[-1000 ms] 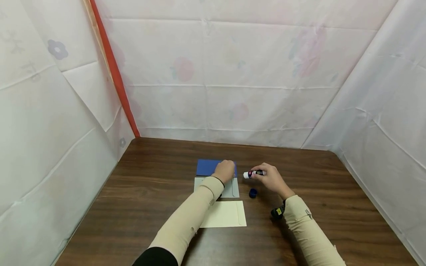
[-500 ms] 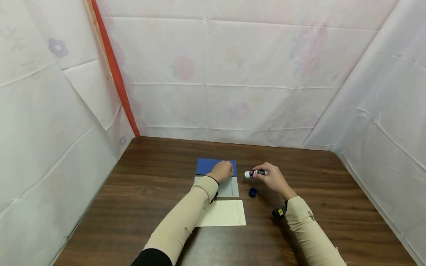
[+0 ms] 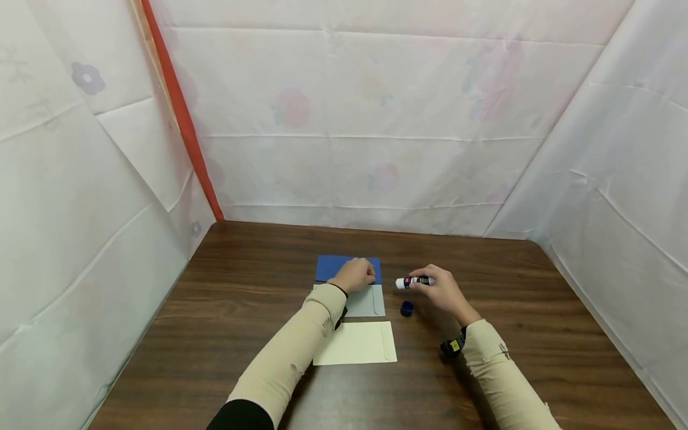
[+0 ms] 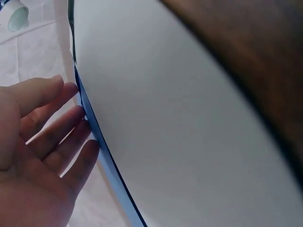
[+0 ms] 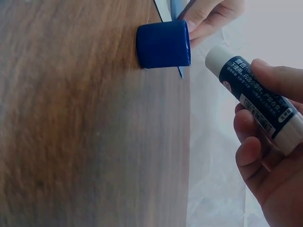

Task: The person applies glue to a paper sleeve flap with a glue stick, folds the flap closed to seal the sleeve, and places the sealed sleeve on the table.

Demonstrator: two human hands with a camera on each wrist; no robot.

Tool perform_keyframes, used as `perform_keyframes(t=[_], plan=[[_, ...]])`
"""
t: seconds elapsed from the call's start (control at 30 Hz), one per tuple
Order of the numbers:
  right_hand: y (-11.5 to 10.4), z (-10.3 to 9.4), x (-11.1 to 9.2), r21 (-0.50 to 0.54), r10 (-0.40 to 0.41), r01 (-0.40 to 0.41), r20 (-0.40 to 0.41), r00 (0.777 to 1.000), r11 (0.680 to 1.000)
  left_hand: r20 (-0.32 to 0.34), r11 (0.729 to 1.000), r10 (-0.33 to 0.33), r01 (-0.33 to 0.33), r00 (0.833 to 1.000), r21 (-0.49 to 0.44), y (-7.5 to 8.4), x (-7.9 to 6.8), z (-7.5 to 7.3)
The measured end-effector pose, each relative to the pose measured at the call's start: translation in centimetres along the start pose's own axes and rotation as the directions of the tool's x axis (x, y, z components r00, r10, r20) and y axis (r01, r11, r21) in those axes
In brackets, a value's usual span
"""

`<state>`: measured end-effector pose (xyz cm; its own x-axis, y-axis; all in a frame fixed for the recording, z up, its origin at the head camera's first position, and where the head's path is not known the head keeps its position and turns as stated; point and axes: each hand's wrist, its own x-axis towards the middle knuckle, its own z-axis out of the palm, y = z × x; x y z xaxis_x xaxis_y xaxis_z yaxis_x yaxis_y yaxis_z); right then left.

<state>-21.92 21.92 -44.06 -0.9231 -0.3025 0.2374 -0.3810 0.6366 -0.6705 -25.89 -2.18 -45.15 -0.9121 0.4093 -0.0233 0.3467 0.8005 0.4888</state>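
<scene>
My right hand [image 3: 442, 289] grips an uncapped glue stick [image 5: 255, 94] between thumb and fingers, its white end pointing left, held above the table. The blue cap [image 3: 407, 309] stands on the table just below it. My left hand [image 3: 355, 275] is over the near edge of a blue envelope [image 3: 333, 266]. In the left wrist view its fingers [image 4: 71, 151] are loosely bent, fingertips at the blue edge, holding nothing that I can see. A grey-blue envelope [image 3: 371, 301] lies nearer, partly covered by the left wrist. Nearest is a cream envelope [image 3: 360, 343], with the left sleeve over its left part.
The brown wooden table [image 3: 226, 298] ends at white sheeting [image 3: 355, 149] behind and on both sides. An orange-red strip [image 3: 185, 119] runs down the back left corner. A dark wrist device [image 3: 451, 346] sits under the right wrist.
My left hand and forearm have shifted slightly left along the blue envelope. The right hand keeps the glue stick in nearly the same place. The envelopes and the cap have not visibly moved.
</scene>
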Motion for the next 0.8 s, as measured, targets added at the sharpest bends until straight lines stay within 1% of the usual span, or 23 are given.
perform_keyframes(t=[0.23,0.33,0.43,0.5,0.63,0.8], plan=[[0.0,0.3,-0.3,0.023,-0.002,0.002,-0.009,1.000,1.000,0.024,0.999,-0.008,0.009,1.000,-0.050,0.2,-0.2,0.0],[-0.1,0.3,-0.4,0.025,-0.006,0.006,-0.016,1.000,1.000,0.017,0.997,0.001,0.000,1.000,-0.076,0.4,-0.3,-0.1],[-0.2,0.3,-0.5,0.017,-0.017,0.017,-0.017,1.000,1.000,0.019,0.996,0.028,-0.026,0.999,-0.090,0.7,-0.2,-0.3],[-0.2,0.3,-0.6,0.002,-0.031,0.031,-0.016,0.999,1.000,0.036,0.995,0.047,-0.044,0.998,-0.086,0.8,-0.2,-0.4],[-0.4,0.2,-0.6,-0.017,-0.055,0.054,-0.015,0.998,0.998,0.094,0.996,0.076,-0.070,0.993,-0.062,1.0,-0.4,-0.6],[-0.4,0.3,-0.6,-0.037,-0.063,0.062,-0.015,0.998,0.997,0.165,0.996,0.077,-0.070,0.983,-0.052,1.0,-0.8,-0.8]])
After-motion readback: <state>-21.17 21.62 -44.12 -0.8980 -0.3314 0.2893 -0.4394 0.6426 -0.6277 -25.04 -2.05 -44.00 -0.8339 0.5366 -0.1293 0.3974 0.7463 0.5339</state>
